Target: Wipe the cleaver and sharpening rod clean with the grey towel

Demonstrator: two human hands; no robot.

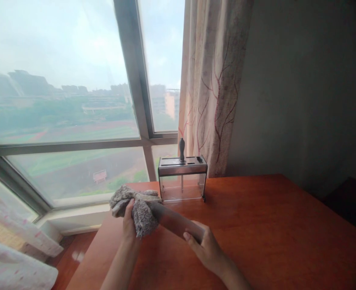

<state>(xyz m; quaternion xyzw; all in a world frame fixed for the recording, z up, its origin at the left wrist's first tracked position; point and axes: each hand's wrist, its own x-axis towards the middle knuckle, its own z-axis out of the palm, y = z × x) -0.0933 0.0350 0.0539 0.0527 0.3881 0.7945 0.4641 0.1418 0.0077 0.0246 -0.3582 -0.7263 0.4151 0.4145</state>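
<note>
My left hand (130, 221) is closed around a bunched, fluffy grey cloth (144, 217), above the near left part of the table. A knife (174, 220) with a wide, flat grey blade that mirrors the reddish table runs from the cloth down to the right. Its far end disappears at the cloth, so I cannot see how that end is shaped. My right hand (206, 247) grips the lower right end, thumb on the near side. Just beyond the hands stands a clear-sided knife block (182, 170) with a slotted top. One grey handle (182, 149) sticks up from it.
The reddish-brown wooden table (271, 225) stretches to the right. Behind it are a large window (75, 145) with a metal frame, a patterned curtain (214, 80) and a dark wall (301, 100). A pale curtain (14, 262) hangs at the lower left.
</note>
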